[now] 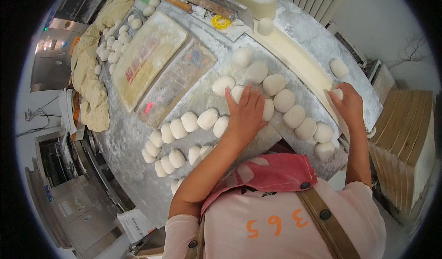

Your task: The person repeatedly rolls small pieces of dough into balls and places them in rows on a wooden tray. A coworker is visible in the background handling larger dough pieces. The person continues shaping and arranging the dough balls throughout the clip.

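Observation:
Many round white dough balls lie in curved rows on the floured metal worktable (124, 162). My left hand (245, 110) is spread palm down over a few of them, with its fingertips on a dough ball (237, 92); part of that ball is hidden by the fingers. On the right, my right hand (347, 103) has its fingers closed around a small dough ball (337, 94) over the machine's pale belt (297, 58). Another dough ball (339, 68) sits on the floured surface beyond the belt, and one more (265, 26) rests on the belt near the white roll (263, 3).
A long mass of dough (91, 76) lies along the table's left side beside a pile of small balls (115, 45). Two plastic boxes or lids (148, 57) stand mid-table. Rolling pins (207, 4) and a yellow cutter (221, 21) are at the back; stacked wooden boards (400, 121) stand right.

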A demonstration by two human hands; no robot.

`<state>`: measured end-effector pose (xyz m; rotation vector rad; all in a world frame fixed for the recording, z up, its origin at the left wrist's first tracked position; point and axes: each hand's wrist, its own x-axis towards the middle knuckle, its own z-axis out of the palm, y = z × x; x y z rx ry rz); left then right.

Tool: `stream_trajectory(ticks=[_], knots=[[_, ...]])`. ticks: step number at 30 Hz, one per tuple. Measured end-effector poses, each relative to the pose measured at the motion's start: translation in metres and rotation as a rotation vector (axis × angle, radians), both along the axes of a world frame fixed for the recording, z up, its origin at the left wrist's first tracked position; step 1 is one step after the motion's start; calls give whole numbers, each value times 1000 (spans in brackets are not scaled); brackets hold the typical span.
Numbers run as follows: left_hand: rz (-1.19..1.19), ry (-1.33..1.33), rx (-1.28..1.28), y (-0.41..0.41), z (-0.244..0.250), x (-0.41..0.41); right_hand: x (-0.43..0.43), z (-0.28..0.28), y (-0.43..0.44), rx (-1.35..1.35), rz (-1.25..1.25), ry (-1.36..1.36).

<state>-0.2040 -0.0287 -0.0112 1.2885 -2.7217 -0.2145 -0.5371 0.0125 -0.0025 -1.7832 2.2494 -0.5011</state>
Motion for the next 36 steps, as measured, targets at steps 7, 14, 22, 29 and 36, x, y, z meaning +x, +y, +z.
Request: stream_trajectory(ticks=[7, 14, 22, 29, 36], knots=[[-103, 172, 284, -38, 52, 34, 16, 3, -43, 46, 130, 19], [600, 652, -262, -121, 120, 117, 37, 12, -73, 48, 201, 26], [179, 91, 97, -51, 8, 39, 50, 7, -93, 0, 287, -44], [101, 361, 198, -94, 38, 108, 135, 44, -98, -105, 519, -317], [651, 566, -538, -133, 141, 235, 216, -6, -98, 43, 783, -315]])
